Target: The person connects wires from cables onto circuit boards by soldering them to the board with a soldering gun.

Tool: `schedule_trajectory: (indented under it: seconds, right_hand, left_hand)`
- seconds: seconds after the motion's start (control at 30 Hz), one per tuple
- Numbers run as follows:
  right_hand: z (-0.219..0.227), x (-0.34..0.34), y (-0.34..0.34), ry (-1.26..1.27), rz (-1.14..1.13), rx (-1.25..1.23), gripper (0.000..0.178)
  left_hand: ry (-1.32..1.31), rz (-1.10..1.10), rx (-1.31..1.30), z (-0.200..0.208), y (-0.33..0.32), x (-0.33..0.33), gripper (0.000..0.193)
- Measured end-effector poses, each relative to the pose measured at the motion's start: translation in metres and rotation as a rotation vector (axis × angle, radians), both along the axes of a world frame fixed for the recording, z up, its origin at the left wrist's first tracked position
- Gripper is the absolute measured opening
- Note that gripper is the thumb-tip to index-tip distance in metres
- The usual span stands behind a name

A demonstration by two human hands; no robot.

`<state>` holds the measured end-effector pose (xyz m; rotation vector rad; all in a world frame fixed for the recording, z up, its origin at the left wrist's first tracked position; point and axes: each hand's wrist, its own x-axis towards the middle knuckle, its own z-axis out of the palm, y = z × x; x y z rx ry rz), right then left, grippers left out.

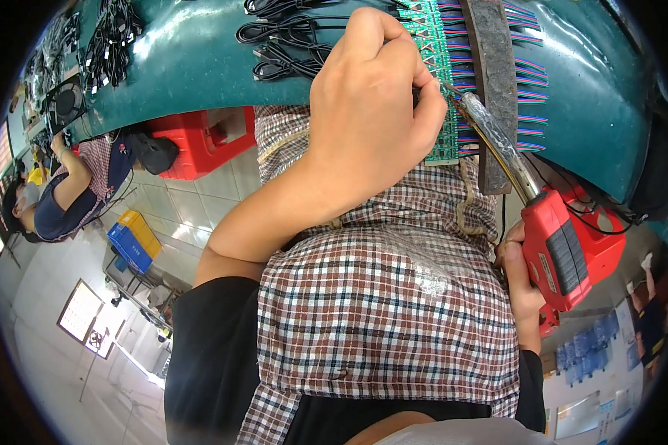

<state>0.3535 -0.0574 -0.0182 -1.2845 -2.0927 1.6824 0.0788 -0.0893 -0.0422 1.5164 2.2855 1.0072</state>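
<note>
My left hand (375, 111) is closed in a pinch over the left edge of a green circuit board strip (444, 141). A bit of black cable shows between its thumb and fingers; the pinched end is hidden. My right hand (523, 278) grips a red soldering gun (553, 248) with black grip panels. Its metal barrel (501, 144) slants up and left, and the tip sits at the board beside my left thumb. Striped multicolour wires (531, 96) run out from the board's right side, under a dark grey bar (495, 89) lying across them.
Coiled black cables (282, 63) with plugs lie left of the board on the green tabletop (200, 70). More cable bundles (111, 44) and a black fan (65, 100) are farther left. Red stools (200, 144) stand below the table edge. Another person (67, 189) sits at the left.
</note>
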Motion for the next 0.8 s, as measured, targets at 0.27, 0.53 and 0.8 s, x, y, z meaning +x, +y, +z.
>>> schedule_trajectory:
  seconds: [0.27,0.53,0.8]
  right_hand:
    - [0.002,-0.003,0.002,-0.025,-0.005,0.005,0.004]
    - [0.006,-0.005,0.001,-0.007,-0.064,0.008,0.003]
    - [0.007,-0.004,0.001,0.009,-0.164,-0.081,0.005]
  left_hand:
    - [0.445,-0.256,0.731,-0.062,0.013,-0.027,0.017]
    - [0.441,-0.252,0.721,-0.06,0.013,-0.027,0.018]
    - [0.082,-0.137,0.295,-0.014,0.004,-0.01,0.017]
